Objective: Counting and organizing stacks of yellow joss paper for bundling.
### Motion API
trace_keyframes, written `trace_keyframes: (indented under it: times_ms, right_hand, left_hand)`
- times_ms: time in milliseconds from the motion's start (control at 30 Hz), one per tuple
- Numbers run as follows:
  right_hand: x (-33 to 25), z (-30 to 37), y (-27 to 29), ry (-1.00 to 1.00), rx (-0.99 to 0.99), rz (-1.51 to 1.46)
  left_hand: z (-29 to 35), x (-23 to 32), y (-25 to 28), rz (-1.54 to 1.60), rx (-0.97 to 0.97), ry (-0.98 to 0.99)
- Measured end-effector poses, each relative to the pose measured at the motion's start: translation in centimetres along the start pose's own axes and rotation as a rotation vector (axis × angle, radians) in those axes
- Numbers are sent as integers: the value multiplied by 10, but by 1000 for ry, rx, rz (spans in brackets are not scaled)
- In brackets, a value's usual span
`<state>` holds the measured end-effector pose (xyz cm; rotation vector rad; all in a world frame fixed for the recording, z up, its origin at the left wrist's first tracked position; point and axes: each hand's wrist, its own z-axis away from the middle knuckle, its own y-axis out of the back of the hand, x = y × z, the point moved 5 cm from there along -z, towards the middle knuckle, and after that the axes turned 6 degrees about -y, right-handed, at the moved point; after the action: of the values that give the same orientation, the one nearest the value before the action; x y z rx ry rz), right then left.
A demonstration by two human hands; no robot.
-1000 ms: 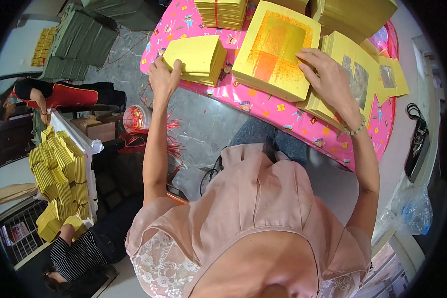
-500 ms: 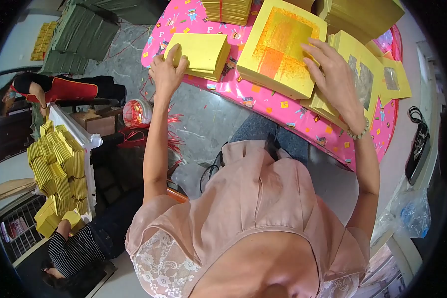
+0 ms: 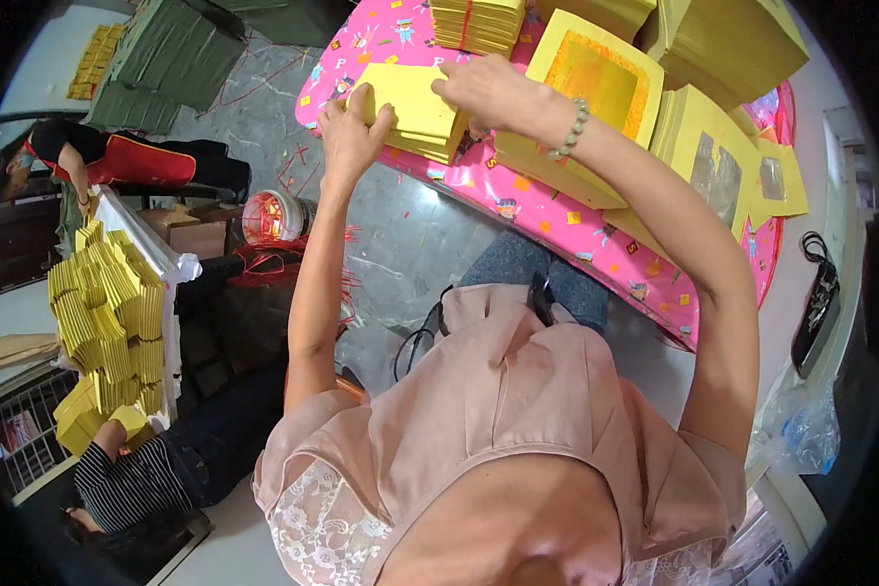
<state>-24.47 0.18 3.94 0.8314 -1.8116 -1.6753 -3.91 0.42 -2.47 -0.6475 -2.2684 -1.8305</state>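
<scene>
Yellow paper stack (image 3: 412,109) clasped by left hand (image 3: 350,132) and right hand (image 3: 488,90).

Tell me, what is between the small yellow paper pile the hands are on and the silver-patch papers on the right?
In the head view, a big yellow stack with an orange square lies between the small pile and the silver-patch papers.

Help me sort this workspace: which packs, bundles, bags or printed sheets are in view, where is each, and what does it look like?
Small yellow stack: table's near left edge, held between left hand and right hand.
Gold-centred sheet stack: right of it, square, yellow.
Tied bundle: table's far side, yellow, red string.
Silver-centred sheets: table's right, yellow.
Folded yellow pile: floor, left.
Green stacks: floor, top left.
Plastic bag: lower right, clear.
</scene>
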Motion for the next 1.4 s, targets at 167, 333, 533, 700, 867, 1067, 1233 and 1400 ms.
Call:
trace_keyframes:
  times_ms: [167, 333, 533, 700, 867, 1067, 1233, 1400]
  right_hand:
    - [-21, -14, -16, 25, 65, 35]
    - [-26, -13, -18, 35, 18, -6]
    - [-22, -10, -21, -20, -107, -62]
    - [-3, 23, 26, -113, 100, -358]
    - [18, 91, 81, -251, 194, -415]
    - [16, 190, 67, -453, 68, -237]
    - [2, 210, 55, -458, 239, -173]
    - [3, 211, 53, -468, 287, -217]
  left_hand:
    - [3, -1, -2, -20, -13, 30]
    - [7, 0, -2, -25, 17, 26]
    - [10, 9, -12, -144, 65, -5]
    - [10, 36, -7, -223, 185, -283]
    - [-6, 43, -16, 101, 9, -435]
    - [5, 50, -29, -134, -94, -407]
    - [13, 47, -43, -195, -99, -426]
    - [11, 45, -43, -178, -131, -417]
